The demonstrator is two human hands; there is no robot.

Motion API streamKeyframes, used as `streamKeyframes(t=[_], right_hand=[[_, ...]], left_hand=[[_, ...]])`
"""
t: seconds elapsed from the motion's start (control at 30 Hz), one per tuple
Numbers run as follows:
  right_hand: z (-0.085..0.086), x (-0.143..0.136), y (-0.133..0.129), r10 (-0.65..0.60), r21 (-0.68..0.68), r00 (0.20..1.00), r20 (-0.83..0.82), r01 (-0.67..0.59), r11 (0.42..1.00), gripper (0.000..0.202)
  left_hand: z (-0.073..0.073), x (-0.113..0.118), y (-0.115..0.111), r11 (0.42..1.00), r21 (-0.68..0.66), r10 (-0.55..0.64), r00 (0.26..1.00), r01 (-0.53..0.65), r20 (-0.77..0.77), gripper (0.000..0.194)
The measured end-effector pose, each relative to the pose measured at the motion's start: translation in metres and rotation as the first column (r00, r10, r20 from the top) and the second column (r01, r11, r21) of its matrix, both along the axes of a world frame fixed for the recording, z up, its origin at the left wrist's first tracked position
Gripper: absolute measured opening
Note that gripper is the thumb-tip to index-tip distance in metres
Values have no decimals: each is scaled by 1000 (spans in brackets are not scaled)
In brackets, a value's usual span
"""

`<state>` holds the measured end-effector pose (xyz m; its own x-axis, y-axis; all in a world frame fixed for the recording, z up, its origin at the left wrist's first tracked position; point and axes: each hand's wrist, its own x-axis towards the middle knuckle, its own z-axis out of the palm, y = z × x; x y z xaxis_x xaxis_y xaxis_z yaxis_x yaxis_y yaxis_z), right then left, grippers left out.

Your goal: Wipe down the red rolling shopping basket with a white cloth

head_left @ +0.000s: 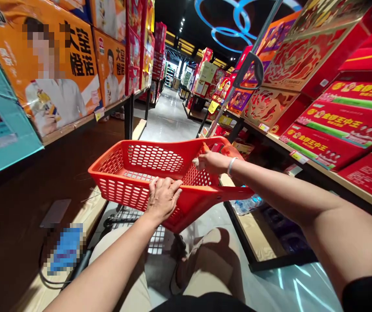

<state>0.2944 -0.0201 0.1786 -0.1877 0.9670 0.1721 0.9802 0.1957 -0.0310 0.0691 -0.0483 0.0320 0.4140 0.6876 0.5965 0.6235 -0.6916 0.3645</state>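
Note:
A red plastic shopping cart with perforated walls stands turned sideways in front of me, and its basket holds nothing I can see. My left hand is closed over the near rim, fingers hooked to the inside. Over the right part of the basket reaches my right hand, a pale band around its wrist. Its fingers are curled at the upper edge of the inner perforated panel; the exact grip is partly hidden.
Shelves flank the aisle. Orange drink cartons fill the left one, red and gold gift boxes the right. A metal pole slants up at right. Bottled water packs lie low beside the cart. The tiled floor runs ahead.

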Motion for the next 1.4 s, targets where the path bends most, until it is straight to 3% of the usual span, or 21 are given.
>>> streamKeyframes(t=[0.03,0.1,0.13,0.2,0.27,0.3,0.37,0.47,0.53,0.6,0.7,0.83,0.97,1.13,1.2,1.27,1.33,1.4], right_hand=[[9,-1,-15,42,-146,999,-16,-44,988,7],[32,2,-45,83,-401,987,-135,-131,907,15],[44,6,-59,79,-457,974,-210,-169,873,18],[68,20,-83,57,-369,945,-322,-181,911,24],[83,37,-105,59,-127,946,-320,-105,986,29],[86,45,-115,58,-29,956,-287,-69,997,30],[79,52,-138,79,33,973,-217,-74,997,28],[46,35,-170,201,80,972,-118,-193,978,22],[21,15,-184,249,208,968,13,-246,947,25],[5,1,-192,315,266,942,115,-335,904,28],[3,7,-198,420,239,897,136,-441,865,31],[20,52,-204,407,264,911,-64,-378,888,15],[25,98,-183,386,296,851,-356,-289,910,22],[18,138,-105,293,327,821,-490,-138,935,30],[18,150,-69,171,310,865,-472,-19,951,27],[18,162,-37,-27,289,918,-396,152,945,23],[20,174,-12,-199,299,927,-317,297,907,20],[22,184,8,-289,335,917,-276,374,865,21]], left_hand=[[2,0,2,1000,-6,-7,1000,7,-10,32],[5,-2,8,999,-20,-30,999,30,-31,32],[6,-3,11,999,-27,-43,998,42,-40,32],[8,-5,19,997,-37,-65,996,63,-52,32],[10,-8,25,994,-44,-100,993,97,-62,32],[11,-9,27,992,-48,-120,990,117,-69,32],[14,-8,27,988,-62,-145,986,141,-79,34],[24,2,15,985,-62,-165,985,162,-58,45],[34,14,1,966,-26,-258,965,257,-39,54],[43,26,-12,909,0,-417,908,417,-44,64],[48,38,-24,844,-53,-535,844,533,-31,66],[44,39,-23,848,-112,-515,856,518,53,51],[41,39,-18,848,-125,-501,857,514,121,47],[41,40,-17,851,-136,-491,861,507,135,46],[41,40,-17,850,-138,-492,860,508,136,46],[41,38,-18,852,-137,-488,862,505,139,46],[41,37,-19,858,-135,-479,867,496,140,45],[41,37,-20,865,-128,-467,872,484,146,45]])
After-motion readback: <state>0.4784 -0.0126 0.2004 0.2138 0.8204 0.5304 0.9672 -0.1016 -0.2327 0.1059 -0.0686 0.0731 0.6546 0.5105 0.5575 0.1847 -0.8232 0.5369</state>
